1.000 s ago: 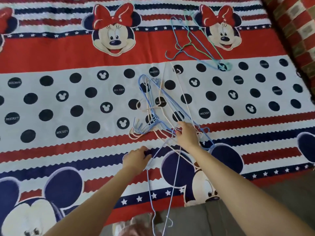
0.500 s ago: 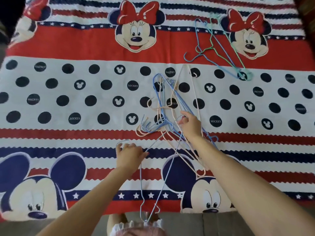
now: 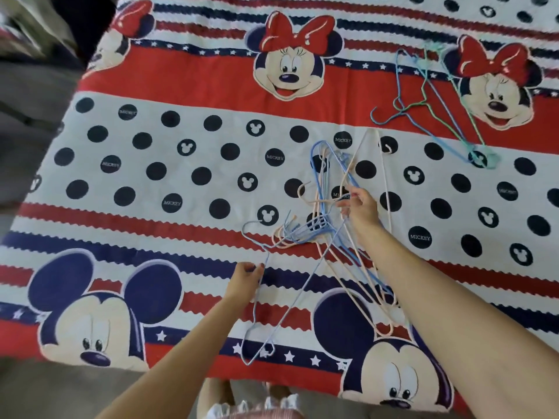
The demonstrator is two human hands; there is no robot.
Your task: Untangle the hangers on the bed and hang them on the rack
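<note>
So the bed (image 3: 151,164) fills most of the view, covered in a red, white and navy cartoon mouse sheet (image 3: 211,95). Its near edge runs along the bottom, and its left edge slants up toward 11 o'clock, with grey floor (image 3: 36,98) beyond it. Plenty of bare sheet on the left half, from 8 to 10 o'clock.

The tangled hangers (image 3: 326,213), blue and peach wire ones, sit just right of center, trailing down toward 5 o'clock. The right hand (image 3: 360,207) has its grip pinched on wires in the middle of that pile. The left hand (image 3: 246,278) has its grip clenched round the neck of a light blue hanger (image 3: 257,328) that's lying toward 6 o'clock, its hook up near the tangle.

A second small bunch of hangers (image 3: 432,107), blue and green, lies well apart at 1 o'clock.

At the very bottom there's a bit of frilly pink clothing (image 3: 257,409) on the person.
</note>
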